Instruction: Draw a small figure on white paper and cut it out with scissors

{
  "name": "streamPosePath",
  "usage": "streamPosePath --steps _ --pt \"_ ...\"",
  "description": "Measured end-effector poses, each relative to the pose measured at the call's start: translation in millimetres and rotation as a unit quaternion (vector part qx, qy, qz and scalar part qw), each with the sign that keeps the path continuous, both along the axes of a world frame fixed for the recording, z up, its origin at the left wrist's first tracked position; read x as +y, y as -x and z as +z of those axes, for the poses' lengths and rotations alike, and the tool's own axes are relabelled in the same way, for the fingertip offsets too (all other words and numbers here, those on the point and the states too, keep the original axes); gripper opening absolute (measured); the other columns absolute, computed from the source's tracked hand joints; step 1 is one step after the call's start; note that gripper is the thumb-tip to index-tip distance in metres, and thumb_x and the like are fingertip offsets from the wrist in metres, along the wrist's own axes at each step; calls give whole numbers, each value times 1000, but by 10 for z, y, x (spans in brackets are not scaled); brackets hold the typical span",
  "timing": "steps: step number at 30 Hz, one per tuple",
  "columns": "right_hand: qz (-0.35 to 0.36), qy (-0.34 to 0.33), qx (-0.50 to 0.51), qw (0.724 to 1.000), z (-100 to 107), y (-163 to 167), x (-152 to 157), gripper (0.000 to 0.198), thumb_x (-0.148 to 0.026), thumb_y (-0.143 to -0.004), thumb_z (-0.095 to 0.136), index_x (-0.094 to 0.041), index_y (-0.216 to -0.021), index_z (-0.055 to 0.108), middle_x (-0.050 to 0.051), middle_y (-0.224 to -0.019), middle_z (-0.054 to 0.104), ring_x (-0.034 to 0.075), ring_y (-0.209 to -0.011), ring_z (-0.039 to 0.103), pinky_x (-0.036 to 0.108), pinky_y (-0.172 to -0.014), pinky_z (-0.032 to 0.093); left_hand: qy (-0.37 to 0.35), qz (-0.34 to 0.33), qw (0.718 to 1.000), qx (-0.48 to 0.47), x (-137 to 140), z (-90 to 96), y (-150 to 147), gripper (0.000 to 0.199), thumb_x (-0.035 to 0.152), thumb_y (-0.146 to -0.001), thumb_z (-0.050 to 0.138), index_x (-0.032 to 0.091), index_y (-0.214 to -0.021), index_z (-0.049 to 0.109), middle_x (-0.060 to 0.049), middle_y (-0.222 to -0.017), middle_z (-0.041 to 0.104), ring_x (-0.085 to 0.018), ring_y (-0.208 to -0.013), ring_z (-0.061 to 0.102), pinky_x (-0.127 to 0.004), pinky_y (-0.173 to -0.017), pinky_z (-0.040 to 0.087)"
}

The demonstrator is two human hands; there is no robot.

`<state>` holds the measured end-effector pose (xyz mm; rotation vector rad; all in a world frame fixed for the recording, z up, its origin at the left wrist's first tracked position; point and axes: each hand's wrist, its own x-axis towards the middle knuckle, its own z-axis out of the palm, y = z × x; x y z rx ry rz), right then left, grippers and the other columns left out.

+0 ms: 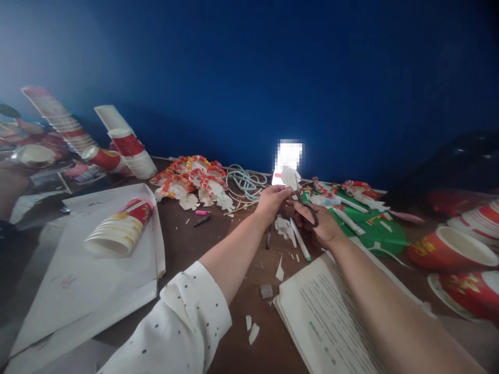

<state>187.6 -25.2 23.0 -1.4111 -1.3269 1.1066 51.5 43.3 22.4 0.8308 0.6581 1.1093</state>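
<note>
My left hand (272, 201) pinches a small white paper cutout (290, 177) by its lower edge. In my right hand (320, 224) is a pair of scissors with black handles (311, 214); its blades point up beside the cutout. Whether the blades touch the paper I cannot tell. Below my hands lie another white cutout (286, 228), a white marker with a green end (300, 240) and a dark pen (268, 237). A bright, pixelated patch (287, 153) stands right behind the cutout.
Red-and-white paper pieces (193, 179) are heaped beside a coil of pale blue cord (247, 182). Paper cups (120, 228) lie on a white board (97, 291) at left. Printed sheets (327, 311), an eraser-like block (266, 291), a green sheet (351, 228) and red cups (448, 249) are nearer and right.
</note>
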Motion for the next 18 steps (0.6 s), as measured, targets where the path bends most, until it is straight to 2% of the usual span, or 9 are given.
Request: streamPosePath --steps 11,18 --pt "-3 5 -24 1000 30 4 -8 46 -65 -78 63 -21 -67 61 0 -60 56 14 -56 47 28 -49 27 9 3 1000 9 -19 34 2 17 22 -72 75 12 -69 62 0 -57 60 -9 -48 57 -20 -51 43" --pt "3 -25 -62 998 11 -12 3 48 -67 -80 59 -21 -66 61 0 -59 56 15 -56 48 28 -50 30 18 1 1000 7 -27 37 3 18 24 -70 76 13 -71 62 -1 -61 62 -10 -50 59 -21 -53 46"
